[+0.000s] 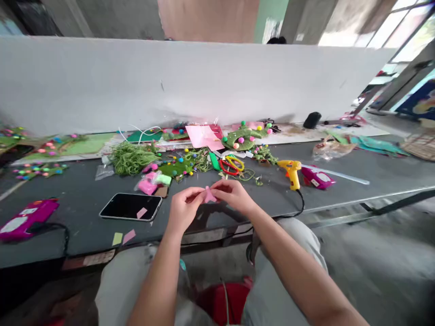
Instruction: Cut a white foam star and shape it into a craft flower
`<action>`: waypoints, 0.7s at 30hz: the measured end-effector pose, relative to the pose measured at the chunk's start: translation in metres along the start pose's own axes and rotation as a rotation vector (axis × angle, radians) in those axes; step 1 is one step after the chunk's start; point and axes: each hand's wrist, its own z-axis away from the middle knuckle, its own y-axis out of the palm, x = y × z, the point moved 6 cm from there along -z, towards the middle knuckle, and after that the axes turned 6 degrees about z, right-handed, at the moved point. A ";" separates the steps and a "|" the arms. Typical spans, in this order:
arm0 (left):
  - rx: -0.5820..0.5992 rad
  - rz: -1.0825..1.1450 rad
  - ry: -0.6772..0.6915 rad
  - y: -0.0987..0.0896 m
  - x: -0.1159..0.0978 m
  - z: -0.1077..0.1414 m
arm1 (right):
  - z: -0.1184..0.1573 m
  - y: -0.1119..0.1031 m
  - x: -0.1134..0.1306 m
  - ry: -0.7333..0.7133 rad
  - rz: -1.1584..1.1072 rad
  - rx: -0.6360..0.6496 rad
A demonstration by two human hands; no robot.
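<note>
A small pink piece (210, 195), seemingly felt, is pinched between both hands just above the table's front edge. My left hand (186, 206) grips its left side with thumb and fingers. From the right, my right hand (234, 194) holds the other side, fingers closed. Beyond the hands lie red-handled scissors (229, 167) and yellow-handled scissors (235, 163). A phone (131, 207) with a pink scrap on it lies left of my left hand.
A yellow glue gun (291, 173) with a black cord rests at the right, beside a magenta device (317, 177). Green yarn (132, 157), pom-pom-covered green pieces and pink sheets (204, 137) line the back. Another magenta device (30, 219) sits at the left.
</note>
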 end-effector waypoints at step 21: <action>0.067 0.161 -0.083 0.004 0.007 0.003 | 0.004 -0.008 -0.004 0.234 -0.205 0.026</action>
